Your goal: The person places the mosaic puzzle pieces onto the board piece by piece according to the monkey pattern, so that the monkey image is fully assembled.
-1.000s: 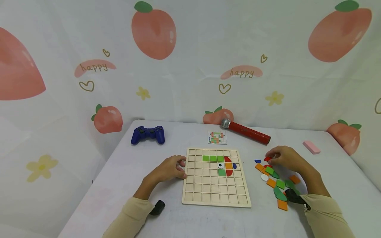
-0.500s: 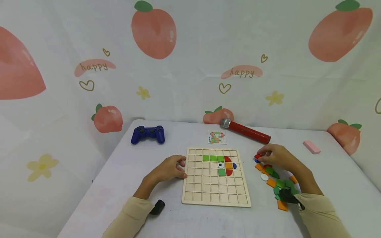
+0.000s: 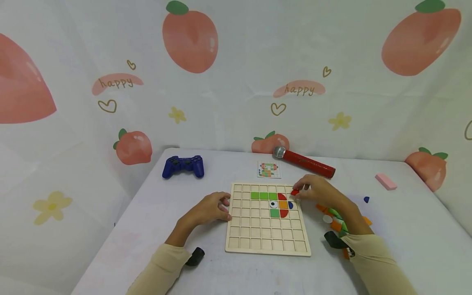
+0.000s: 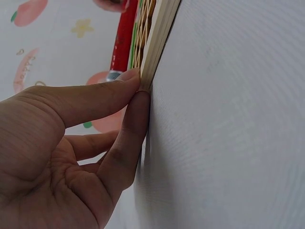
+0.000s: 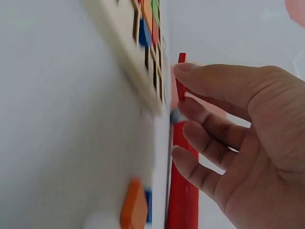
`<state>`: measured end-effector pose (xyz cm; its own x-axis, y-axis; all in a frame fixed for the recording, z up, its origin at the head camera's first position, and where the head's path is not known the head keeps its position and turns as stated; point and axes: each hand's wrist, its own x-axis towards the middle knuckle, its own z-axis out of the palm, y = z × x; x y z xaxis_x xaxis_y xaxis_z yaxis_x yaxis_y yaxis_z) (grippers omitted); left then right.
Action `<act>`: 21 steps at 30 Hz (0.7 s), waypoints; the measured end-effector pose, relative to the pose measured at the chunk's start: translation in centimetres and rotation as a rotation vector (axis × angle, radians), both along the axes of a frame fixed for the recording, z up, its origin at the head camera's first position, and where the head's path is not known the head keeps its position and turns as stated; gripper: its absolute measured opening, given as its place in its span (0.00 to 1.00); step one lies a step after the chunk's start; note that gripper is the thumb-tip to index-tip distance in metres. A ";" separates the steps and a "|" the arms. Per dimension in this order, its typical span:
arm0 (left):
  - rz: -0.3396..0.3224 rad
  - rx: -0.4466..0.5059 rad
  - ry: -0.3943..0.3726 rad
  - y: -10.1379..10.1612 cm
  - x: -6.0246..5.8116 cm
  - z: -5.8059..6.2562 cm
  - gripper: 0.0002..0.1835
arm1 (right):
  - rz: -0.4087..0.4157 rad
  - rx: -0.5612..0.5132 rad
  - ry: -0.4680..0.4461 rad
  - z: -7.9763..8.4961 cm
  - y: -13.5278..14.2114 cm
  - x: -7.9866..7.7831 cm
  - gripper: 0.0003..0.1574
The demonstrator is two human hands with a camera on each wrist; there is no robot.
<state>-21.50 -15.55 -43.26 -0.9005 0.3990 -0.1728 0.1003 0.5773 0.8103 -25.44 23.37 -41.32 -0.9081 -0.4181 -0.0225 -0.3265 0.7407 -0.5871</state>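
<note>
White table [image 3: 206, 274]: carries a wooden grid board [image 3: 250, 233], partly filled with coloured pieces [image 3: 264, 196]. Left hand [image 3: 211, 209]: pinching the board's left edge between thumb and finger. Right hand [image 3: 318, 189]: grasping a red piece [image 3: 294, 192] near the board's far right corner. Small blue piece [image 3: 366, 199]: on the table, well right of the board

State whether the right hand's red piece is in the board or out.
Out: the right hand pinches the red piece, and the right wrist view shows it apart from the wooden board.
</note>
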 end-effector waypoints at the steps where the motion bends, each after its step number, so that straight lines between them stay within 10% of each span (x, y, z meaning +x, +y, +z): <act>1: 0.000 -0.001 0.001 0.0 0.0 0.0 0.40 | 0.014 -0.005 0.002 0.0 -0.5 -0.1 0.16; 21: 0.010 -0.005 -0.009 0.1 0.0 0.2 0.40 | 0.159 -0.060 -0.030 -0.5 -9.0 -1.6 0.13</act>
